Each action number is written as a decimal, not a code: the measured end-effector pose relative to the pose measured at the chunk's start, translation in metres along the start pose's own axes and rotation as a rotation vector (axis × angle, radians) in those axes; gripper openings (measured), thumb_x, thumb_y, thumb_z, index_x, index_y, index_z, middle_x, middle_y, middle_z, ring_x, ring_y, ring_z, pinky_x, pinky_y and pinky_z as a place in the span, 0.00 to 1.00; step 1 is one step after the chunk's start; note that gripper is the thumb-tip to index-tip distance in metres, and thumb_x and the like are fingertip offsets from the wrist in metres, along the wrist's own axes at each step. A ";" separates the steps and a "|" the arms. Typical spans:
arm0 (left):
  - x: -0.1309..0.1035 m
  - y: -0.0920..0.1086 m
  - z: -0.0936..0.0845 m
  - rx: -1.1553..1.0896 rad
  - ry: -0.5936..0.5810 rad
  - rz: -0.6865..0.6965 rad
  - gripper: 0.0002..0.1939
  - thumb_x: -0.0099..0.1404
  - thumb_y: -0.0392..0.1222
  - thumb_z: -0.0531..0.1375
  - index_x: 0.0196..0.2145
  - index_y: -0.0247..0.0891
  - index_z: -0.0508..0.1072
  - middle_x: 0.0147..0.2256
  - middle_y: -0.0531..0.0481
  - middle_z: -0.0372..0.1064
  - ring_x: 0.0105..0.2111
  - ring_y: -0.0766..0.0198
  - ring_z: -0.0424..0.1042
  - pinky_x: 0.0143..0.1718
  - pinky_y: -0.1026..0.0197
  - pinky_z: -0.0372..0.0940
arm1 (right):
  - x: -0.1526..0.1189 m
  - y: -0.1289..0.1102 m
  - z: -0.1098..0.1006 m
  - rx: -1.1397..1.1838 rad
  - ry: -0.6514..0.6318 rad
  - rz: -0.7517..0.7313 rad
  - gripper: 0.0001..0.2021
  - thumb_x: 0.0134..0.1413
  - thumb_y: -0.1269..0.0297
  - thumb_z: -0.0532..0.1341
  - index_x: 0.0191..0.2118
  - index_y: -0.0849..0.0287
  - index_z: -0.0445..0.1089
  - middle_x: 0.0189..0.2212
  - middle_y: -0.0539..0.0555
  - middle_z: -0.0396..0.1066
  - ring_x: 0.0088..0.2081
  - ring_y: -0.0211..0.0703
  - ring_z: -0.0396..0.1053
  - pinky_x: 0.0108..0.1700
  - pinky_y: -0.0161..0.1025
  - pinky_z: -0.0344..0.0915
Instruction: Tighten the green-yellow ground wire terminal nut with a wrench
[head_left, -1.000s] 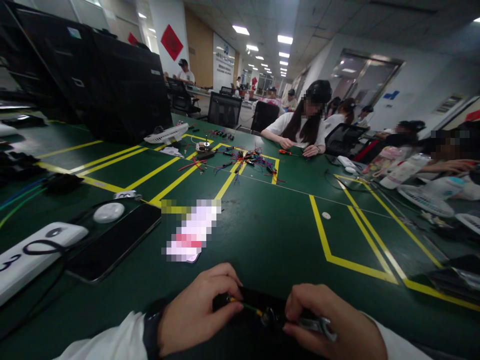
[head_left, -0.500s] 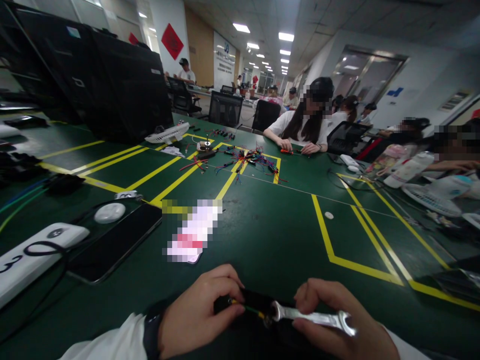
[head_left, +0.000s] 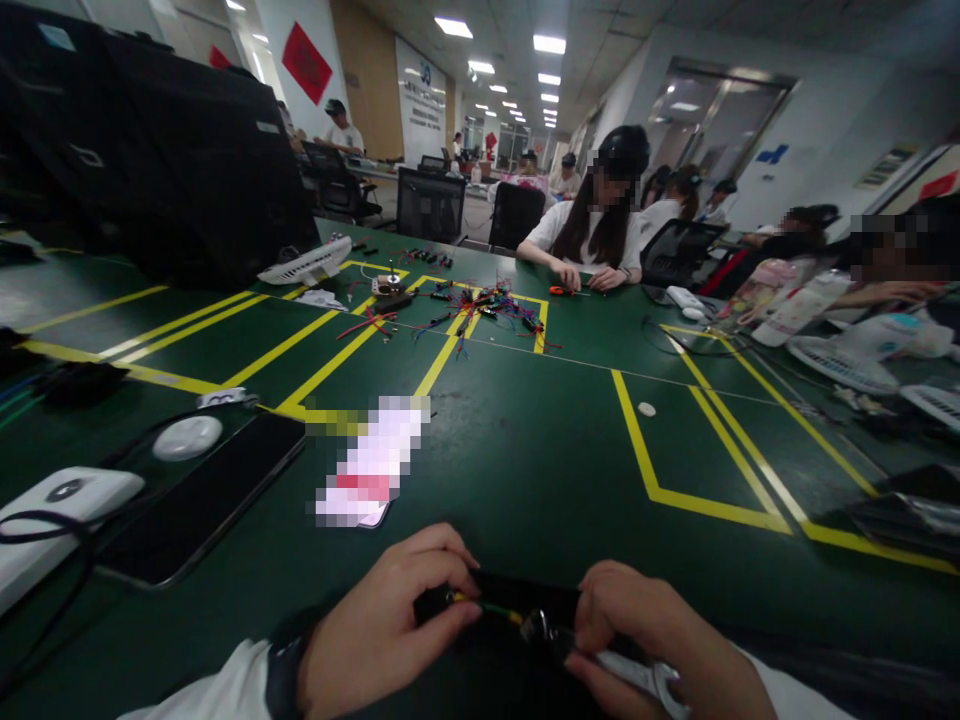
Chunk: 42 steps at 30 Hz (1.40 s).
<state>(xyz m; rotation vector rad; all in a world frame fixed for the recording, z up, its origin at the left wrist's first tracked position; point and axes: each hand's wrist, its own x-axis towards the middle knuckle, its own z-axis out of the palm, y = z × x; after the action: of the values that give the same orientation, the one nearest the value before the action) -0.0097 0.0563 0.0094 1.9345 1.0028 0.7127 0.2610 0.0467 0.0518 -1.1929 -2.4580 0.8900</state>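
Right now, in the head view, your left hand is pinched shut around the end of a small black part that lies at the near edge of the green table, thumb and forefinger closed on its yellow-green wire stub. Your right hand is wrapped around a silver wrench, its ring end set against a small metal fitting just right of that stub, its open end poking out below your knuckles.

Judging by that grip, you are partway through turning the fitting, with the left hand bracing the part. Whether it is going tighter or looser cannot be told. The next stroke calls for keeping the ring square on the fitting and the left pinch firm, so the part does not twist with it.

To your left lie a dark phone, a white round puck and a white power strip. Farther off, a tangle of coloured wires sits on the yellow floor-style markings, and a person in a white shirt works across the table.
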 end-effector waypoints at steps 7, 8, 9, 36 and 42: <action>0.002 0.002 0.001 0.027 0.000 0.013 0.05 0.62 0.31 0.58 0.34 0.39 0.72 0.39 0.50 0.66 0.40 0.64 0.68 0.41 0.62 0.64 | 0.022 -0.001 -0.024 0.016 -0.148 -0.058 0.02 0.50 0.70 0.63 0.32 0.58 0.69 0.29 0.51 0.72 0.32 0.42 0.70 0.33 0.35 0.65; 0.001 0.002 0.001 0.027 0.002 0.015 0.05 0.62 0.31 0.58 0.35 0.38 0.72 0.39 0.50 0.66 0.39 0.63 0.68 0.40 0.62 0.64 | 0.027 0.000 -0.027 0.029 -0.179 -0.084 0.02 0.50 0.70 0.64 0.32 0.58 0.70 0.29 0.51 0.73 0.32 0.42 0.70 0.33 0.34 0.65; 0.001 0.002 0.001 0.027 0.002 0.015 0.05 0.62 0.31 0.58 0.35 0.38 0.72 0.39 0.50 0.66 0.39 0.63 0.68 0.40 0.62 0.64 | 0.032 0.002 -0.030 0.041 -0.207 -0.107 0.02 0.49 0.69 0.64 0.31 0.58 0.70 0.29 0.51 0.73 0.32 0.42 0.70 0.33 0.34 0.65; 0.003 -0.001 0.001 0.027 -0.029 -0.002 0.05 0.63 0.33 0.58 0.35 0.39 0.72 0.40 0.49 0.66 0.41 0.63 0.68 0.41 0.61 0.64 | -0.001 -0.006 -0.003 0.064 -0.015 0.053 0.06 0.50 0.75 0.61 0.33 0.58 0.65 0.32 0.53 0.70 0.35 0.44 0.66 0.36 0.39 0.64; 0.003 -0.001 0.000 0.023 -0.029 0.005 0.05 0.63 0.32 0.58 0.35 0.40 0.72 0.40 0.49 0.66 0.41 0.63 0.68 0.41 0.61 0.64 | 0.016 -0.006 -0.023 0.035 -0.131 0.028 0.05 0.50 0.73 0.62 0.35 0.58 0.69 0.31 0.52 0.72 0.32 0.42 0.68 0.35 0.36 0.64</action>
<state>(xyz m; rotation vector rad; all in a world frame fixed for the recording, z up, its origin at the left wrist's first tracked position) -0.0081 0.0588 0.0091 1.9624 0.9926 0.6775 0.2585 0.0656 0.0728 -1.1952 -2.5219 1.0458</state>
